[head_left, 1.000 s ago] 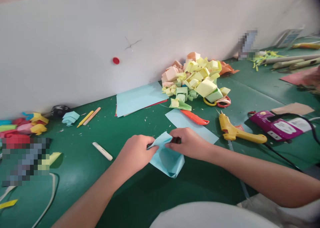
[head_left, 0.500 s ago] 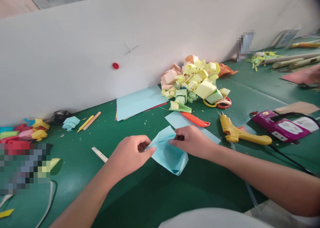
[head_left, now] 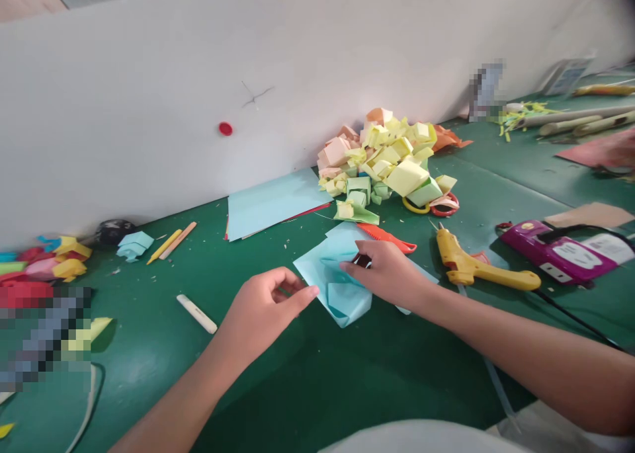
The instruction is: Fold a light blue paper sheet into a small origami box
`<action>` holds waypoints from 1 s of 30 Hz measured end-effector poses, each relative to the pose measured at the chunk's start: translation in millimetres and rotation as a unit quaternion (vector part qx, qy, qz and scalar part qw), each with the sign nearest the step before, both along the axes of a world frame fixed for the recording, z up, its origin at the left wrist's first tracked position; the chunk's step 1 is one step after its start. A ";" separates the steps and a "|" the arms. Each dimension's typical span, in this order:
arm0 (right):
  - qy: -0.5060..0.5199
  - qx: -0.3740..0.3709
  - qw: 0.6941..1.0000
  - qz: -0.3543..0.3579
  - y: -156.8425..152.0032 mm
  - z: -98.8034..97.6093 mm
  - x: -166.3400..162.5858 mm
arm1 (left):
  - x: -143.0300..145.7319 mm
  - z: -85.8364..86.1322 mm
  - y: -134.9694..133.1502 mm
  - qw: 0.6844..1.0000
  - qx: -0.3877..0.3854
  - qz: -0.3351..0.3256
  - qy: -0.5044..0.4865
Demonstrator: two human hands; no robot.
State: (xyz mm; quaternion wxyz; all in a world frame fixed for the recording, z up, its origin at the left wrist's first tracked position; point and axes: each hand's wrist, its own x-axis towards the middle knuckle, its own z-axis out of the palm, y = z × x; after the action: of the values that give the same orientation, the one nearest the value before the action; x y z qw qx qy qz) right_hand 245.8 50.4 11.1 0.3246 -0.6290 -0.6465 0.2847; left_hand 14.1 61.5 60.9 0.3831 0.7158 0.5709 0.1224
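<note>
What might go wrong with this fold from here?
Only the right hand pinches the light blue paper; the left hand is open beside its edge, so the fold may spring open. The orange cutter and glue gun lie close to the right wrist and might get knocked.

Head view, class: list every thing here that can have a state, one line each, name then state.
light blue paper: partly folded, pinched
right hand: shut on the light blue paper
left hand: open, beside the paper's edge
glue gun: lying on its side
folded paper pieces: heaped
blue sheets: flat, unfolded
</note>
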 end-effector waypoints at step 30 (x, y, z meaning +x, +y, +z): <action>-0.013 0.002 0.998 0.061 -0.9 -1.9 -3.9 | 9.6 -21.7 -10.5 0.927 0.323 -0.168 0.095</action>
State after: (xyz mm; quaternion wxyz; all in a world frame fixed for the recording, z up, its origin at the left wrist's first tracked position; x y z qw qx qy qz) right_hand 241.8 49.4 9.2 0.2993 -0.5912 -0.6883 0.2951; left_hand 23.7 51.0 39.1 0.0900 0.8944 0.4057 0.1653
